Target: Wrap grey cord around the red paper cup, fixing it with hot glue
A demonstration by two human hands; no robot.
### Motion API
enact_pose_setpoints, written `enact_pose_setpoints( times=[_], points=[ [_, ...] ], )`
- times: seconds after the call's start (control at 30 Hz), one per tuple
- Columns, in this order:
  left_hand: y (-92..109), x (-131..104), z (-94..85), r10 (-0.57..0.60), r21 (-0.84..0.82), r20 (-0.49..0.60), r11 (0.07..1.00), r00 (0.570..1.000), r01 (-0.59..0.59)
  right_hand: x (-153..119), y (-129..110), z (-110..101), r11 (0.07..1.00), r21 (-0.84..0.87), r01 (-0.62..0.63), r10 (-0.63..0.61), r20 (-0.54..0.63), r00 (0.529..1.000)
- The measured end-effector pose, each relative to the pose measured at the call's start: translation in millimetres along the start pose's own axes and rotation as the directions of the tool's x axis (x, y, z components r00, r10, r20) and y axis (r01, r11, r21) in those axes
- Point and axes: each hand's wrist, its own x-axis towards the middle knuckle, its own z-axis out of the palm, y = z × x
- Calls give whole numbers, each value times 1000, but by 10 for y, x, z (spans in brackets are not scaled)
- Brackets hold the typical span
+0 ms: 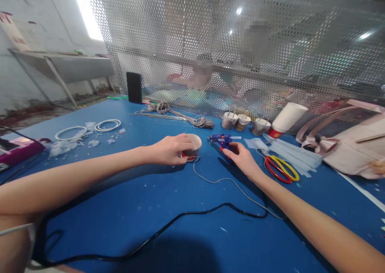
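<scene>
Now our left hand (168,149) clasps the small paper cup (192,145); our right hand (242,157), half-open, touches the blue glue gun (221,139) beside it (hot nozzle, burn risk).

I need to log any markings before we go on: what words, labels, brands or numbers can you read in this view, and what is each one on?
None can be read.
Sign on the wall: red marks at its top, too blurred and cut off.
Blue glue gun by the right hand: no legible brand.
Paper cup held by the left hand: no print visible.
Stack of paper cups: red band at the base, no text.
</scene>
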Motion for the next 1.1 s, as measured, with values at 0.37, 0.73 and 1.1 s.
enact_pose_setpoints(
  times=[0.37,0.73,1.1],
  points=[
    [-58,272,50,-368,-564,-41,776,929,282,91,-75,151,999,35,-17,13,100,995],
    [-87,290,310,-440,-782,-63,580,896,229,-434,-220,138,993,-44,106,-102,90,991],
    [-108,203,411,-442,-580,-225,777,868,246,-524,-259,213,960,-118,255,-239,133,962]
  ],
)
